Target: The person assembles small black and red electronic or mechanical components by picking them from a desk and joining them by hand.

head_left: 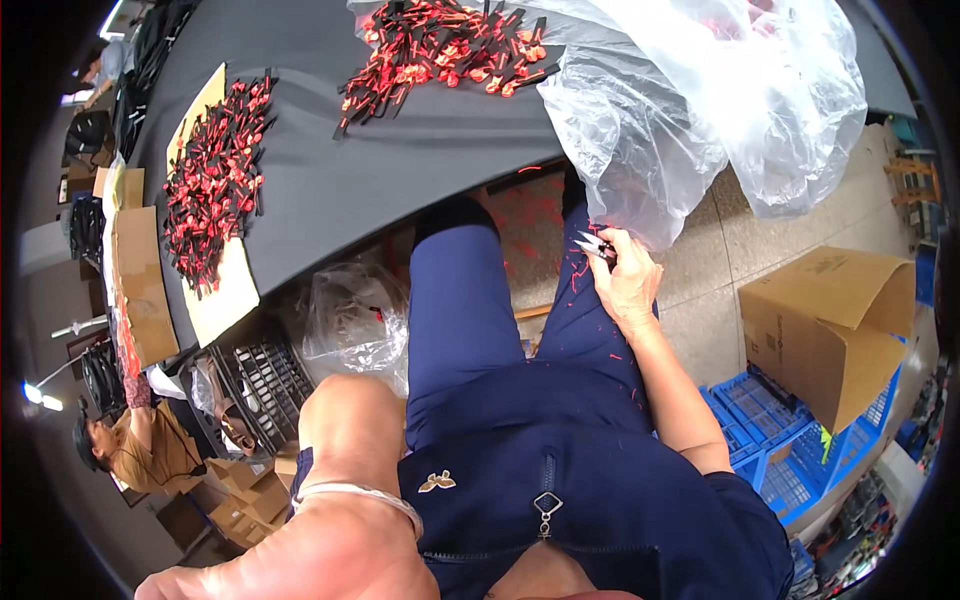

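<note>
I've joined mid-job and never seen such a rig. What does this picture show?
No machine: these are a person's bare hands, seen by a fisheye camera on the head, looking down, so straight edges bend. The right hand holds thread snips above the right thigh. The left hand is close to the camera; whether it holds anything is unclear. On the dark-covered table lie two piles of black-and-red pieces, the left one on a yellow sheet; a clear plastic bag drapes over the edge.

Lamp (pixel 33 393): glaring white, far left.
Bag (pixel 795 120): washed-out highlights.
My right hand (pixel 628 275): brightly lit, fairly crisp; snips (pixel 590 243) glint.
My left arm (pixel 350 425): pale highlights, near lens.
Table (pixel 400 190): even light, shadow beneath.
Rim: edges bowed, corners black.
</note>
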### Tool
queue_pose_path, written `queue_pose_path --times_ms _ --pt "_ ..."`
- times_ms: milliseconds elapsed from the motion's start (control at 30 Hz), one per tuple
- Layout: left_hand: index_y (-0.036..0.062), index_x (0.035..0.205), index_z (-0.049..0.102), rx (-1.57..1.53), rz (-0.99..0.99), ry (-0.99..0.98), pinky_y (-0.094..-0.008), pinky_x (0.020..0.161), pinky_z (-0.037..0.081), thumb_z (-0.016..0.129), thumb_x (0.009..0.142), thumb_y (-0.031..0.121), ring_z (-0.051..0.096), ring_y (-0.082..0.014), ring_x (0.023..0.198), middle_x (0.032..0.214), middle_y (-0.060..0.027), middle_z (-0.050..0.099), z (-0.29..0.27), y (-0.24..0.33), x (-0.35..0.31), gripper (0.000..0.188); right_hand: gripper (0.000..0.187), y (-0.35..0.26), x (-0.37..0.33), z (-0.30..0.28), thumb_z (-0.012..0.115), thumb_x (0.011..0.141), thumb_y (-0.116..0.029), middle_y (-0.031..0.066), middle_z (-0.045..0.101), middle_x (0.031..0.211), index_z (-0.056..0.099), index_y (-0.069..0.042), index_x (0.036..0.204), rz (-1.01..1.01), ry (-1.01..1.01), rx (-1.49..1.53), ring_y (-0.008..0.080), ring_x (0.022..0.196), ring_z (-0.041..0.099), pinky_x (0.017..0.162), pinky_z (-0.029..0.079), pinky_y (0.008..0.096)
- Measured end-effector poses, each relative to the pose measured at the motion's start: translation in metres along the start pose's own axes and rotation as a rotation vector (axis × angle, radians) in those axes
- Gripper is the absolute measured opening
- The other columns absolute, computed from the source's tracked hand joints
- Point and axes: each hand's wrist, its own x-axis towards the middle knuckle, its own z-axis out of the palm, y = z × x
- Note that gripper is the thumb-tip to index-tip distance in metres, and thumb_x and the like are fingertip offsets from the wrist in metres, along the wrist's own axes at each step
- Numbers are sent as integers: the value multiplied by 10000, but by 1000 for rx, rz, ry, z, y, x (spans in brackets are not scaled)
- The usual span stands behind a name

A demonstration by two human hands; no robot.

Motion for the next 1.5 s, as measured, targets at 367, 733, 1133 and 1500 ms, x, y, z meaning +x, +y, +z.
queue_pose_path --times_ms 367,733,1133,1500 --pt "52 1030 644 217 -216 -526 -456 963 377 492 906 230 530 -240 1050 1080 -83 607 -28 -60 -92 265 243 3 1 0 716 720 -67 91 640 757 601 -75 934 -12 5 38 253 685 628 635 488 362" --pt "127 1201 614 297 -269 -1559 -478 1083 294 620 867 212 483 -255 1236 1263 -57 593 18 -148 -263 345 211 6 2 -1 692 724 -53 94 637 759 602 -67 915 24 -8 52 263 682 626 638 488 370" --pt "135 1053 666 241 -362 -1520 -465 1071 324 636 833 81 546 -212 1169 1139 -2 647 -57 -133 -229 228 193 6 1 -2 685 747 -61 86 630 750 594 -84 917 2 -9 50 274 696 620 633 478 377" --pt "58 1060 699 132 -1039 -946 -248 831 510 643 872 19 651 -118 927 1013 -66 700 -47 -134 -216 201 206 7 -2 -3 692 745 -59 86 643 792 600 -87 927 23 -4 14 268 732 630 651 485 372"
